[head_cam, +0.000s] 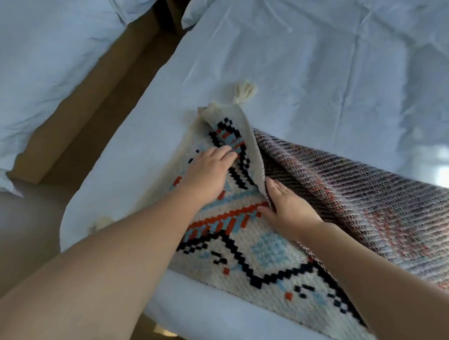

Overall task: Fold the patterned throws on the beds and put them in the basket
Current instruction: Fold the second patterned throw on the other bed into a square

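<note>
Pale bed (301, 70) carries the throw (239, 261), half folded. Left hand (207, 174) presses flat on it; right hand (289, 209) pinches its turned-over edge. Loosening that pinch would probably let the fold fall crooked.

The throw (242, 251) is thick woven cloth, coarse and matt, and its cream face is nubbly with blocky stitches. The turned-over underside at 3 o'clock looks ribbed and fuzzier, with duller colours. The tassel (244, 93) at 12 o'clock is soft, loose yarn. The bed sheet (314, 70) is thin, smooth, matt cloth with fine creases, as is the second bed's cover (42, 56) at 10 o'clock. The bed base (72, 125) beneath that cover looks like smooth, matt brown board.
</note>
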Motion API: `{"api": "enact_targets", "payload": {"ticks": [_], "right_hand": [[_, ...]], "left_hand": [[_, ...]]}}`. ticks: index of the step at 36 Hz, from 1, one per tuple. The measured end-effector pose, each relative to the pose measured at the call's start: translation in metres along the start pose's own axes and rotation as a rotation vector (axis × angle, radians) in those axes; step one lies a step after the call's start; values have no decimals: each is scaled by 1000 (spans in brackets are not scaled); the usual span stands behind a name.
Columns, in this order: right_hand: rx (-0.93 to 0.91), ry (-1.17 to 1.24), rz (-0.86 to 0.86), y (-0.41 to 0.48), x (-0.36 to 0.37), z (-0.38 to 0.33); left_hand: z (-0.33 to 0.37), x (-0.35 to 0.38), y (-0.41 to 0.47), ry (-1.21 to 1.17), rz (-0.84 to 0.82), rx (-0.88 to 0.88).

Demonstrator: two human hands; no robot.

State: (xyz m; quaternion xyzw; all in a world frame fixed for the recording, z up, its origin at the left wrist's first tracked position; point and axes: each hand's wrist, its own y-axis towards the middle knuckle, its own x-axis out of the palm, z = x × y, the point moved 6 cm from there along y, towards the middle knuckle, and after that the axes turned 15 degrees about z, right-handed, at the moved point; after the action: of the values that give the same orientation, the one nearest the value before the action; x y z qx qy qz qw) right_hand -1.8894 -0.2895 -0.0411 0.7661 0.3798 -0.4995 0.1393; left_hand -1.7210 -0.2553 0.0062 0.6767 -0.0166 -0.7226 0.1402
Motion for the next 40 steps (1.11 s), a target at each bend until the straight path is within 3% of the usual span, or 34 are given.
{"api": "enact_targets", "payload": {"ticks": [9,13,17,21,26,32,40], "right_hand": [[291,127,140,44,8,-25],[228,23,98,58,18,-37],[93,-9,61,54,23,-55],[89,-12,82,47,31,-56],[90,-3,98,39,33,-64],[14,-15,113,33,40,-79],[-132,-25,98,-5,50,-108]], "left_hand": [[-28,15,54,14,-86,295],[-32,20,65,81,-145,456],[-35,13,79,163,-174,508],[-50,14,81,216,-173,543],[-88,10,60,283,-203,447],[-127,10,19,171,-241,247],[-163,-12,-59,144,-277,-122]]}}
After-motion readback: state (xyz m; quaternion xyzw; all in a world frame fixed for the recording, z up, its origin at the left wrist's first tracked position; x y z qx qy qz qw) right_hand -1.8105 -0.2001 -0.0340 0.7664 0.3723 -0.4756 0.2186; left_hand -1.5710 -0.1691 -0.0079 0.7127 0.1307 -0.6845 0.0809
